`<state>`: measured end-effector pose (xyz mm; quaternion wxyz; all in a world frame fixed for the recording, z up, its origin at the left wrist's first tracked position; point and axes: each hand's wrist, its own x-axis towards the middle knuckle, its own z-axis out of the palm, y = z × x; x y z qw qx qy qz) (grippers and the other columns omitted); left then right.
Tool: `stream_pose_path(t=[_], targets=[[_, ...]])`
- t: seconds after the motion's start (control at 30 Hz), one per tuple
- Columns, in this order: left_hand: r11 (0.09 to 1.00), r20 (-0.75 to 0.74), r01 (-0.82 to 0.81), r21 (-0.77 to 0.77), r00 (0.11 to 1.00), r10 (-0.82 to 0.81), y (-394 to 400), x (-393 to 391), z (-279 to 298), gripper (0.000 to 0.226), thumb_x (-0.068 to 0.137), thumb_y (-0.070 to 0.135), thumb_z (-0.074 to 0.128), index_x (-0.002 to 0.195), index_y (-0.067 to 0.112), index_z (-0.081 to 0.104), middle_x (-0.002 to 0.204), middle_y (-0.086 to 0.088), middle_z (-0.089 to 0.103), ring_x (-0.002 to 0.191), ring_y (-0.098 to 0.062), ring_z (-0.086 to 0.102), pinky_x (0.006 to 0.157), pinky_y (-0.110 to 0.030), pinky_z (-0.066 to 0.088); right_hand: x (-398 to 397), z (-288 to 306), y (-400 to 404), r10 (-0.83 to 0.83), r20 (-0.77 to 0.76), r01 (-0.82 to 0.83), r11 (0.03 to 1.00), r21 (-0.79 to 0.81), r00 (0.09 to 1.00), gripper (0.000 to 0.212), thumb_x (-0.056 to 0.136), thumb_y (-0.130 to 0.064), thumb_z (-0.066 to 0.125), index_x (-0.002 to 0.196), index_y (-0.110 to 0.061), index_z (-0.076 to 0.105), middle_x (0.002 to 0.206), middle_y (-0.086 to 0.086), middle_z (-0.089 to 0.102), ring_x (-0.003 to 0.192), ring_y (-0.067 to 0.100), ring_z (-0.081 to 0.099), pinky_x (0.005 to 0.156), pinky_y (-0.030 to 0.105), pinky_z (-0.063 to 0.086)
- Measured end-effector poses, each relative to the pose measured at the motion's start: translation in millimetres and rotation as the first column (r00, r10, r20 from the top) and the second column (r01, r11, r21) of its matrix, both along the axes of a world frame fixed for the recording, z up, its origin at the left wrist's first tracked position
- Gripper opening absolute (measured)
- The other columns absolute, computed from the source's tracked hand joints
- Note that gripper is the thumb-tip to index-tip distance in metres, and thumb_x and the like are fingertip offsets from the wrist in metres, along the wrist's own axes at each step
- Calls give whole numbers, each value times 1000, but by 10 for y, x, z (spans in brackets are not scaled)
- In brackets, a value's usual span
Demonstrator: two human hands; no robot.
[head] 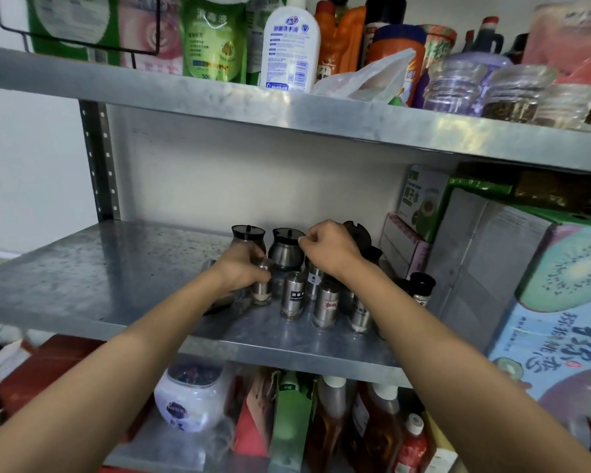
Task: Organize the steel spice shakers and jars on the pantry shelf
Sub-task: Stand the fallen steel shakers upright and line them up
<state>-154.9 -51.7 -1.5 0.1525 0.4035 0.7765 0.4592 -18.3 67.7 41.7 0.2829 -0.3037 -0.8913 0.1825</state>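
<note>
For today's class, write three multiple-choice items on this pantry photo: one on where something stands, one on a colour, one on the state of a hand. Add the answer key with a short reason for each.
1. Where do the steel spice shakers stand?
A. top shelf
B. middle shelf
C. bottom shelf

2. What colour is the hand-soap bottle on the top shelf?
A. white
B. black
C. red

3. What is the left hand doing?
A. hanging free beside the shelf
B. resting flat on a box
C. gripping a steel shaker

Key:
1 B, they stand on the middle shelf, in front of the lidded jars.
2 A, its body is white with blue print.
3 C, its fingers wrap around a shaker.
</note>
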Motion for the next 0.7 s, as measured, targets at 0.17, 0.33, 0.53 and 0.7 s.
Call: stream_pose_path(t=[0.17, 0.33, 0.53, 0.7], targets=[[998, -6, 62, 11, 998, -62, -92, 45, -38, 40, 70, -6, 69, 104, 13, 60, 78, 3, 59, 69, -11, 56, 53, -17, 42, -61, 19, -105, 37, 14, -36, 999, -20, 999, 35, 90, -30, 57, 63, -8, 60, 61, 5, 58, 62, 25, 59, 64, 36, 55], [998, 22, 66, 16, 998, -66, -48, -10, -96, 44, 63, -5, 72, 99, 16, 60, 90, -6, 66, 86, -23, 63, 76, -34, 54, -123, 8, -224, 53, 54, -53, 999, 2, 997, 32, 91, -27, 56, 65, -8, 60, 60, 5, 54, 59, 21, 52, 55, 27, 43], [995, 85, 65, 75, 994, -71, -94, -96, -84, 49, 64, -17, 67, 109, 1, 59, 105, -19, 68, 101, -35, 65, 90, -46, 54, -206, 8, -310, 84, 89, -85, 996, 3, 992, 22, 89, -22, 59, 77, -6, 68, 80, 12, 69, 79, 29, 66, 66, 32, 52], [984, -1, -7, 175, 1000, 7, -231, -156, -34, 38, 72, -17, 59, 102, 7, 59, 96, -11, 63, 95, -27, 62, 85, -33, 51, -301, 43, -391, 68, 189, -80, 995, 59, 980, 21, 86, -34, 66, 83, -14, 72, 86, 4, 70, 83, 23, 65, 69, 28, 50]])
